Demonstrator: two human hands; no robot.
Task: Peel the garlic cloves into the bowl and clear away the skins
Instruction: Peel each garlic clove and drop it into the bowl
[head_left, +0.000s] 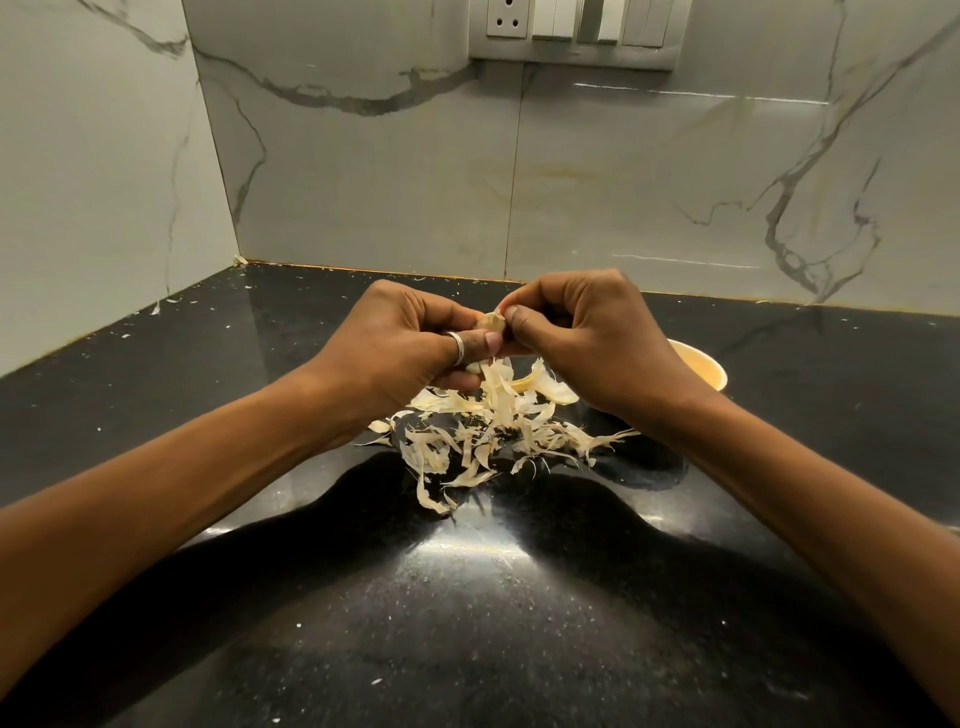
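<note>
Both hands meet above the black counter. My left hand (410, 343), a ring on its thumb, grips a garlic clove (491, 323) between thumb and fingers. Another pale clove end (474, 368) shows under that thumb. My right hand (576, 332) pinches the clove's tip with thumb and forefinger. A strip of skin (496, 384) hangs down from the hands. Below them lies a loose pile of papery skins (483, 441). A cream bowl (701, 366) stands to the right, mostly hidden behind my right hand; its contents cannot be seen.
The black stone counter (467, 597) runs into a corner of marble-patterned walls. Small skin flakes (156, 307) are scattered along the left wall edge. A socket and switch panel (576, 31) is on the back wall.
</note>
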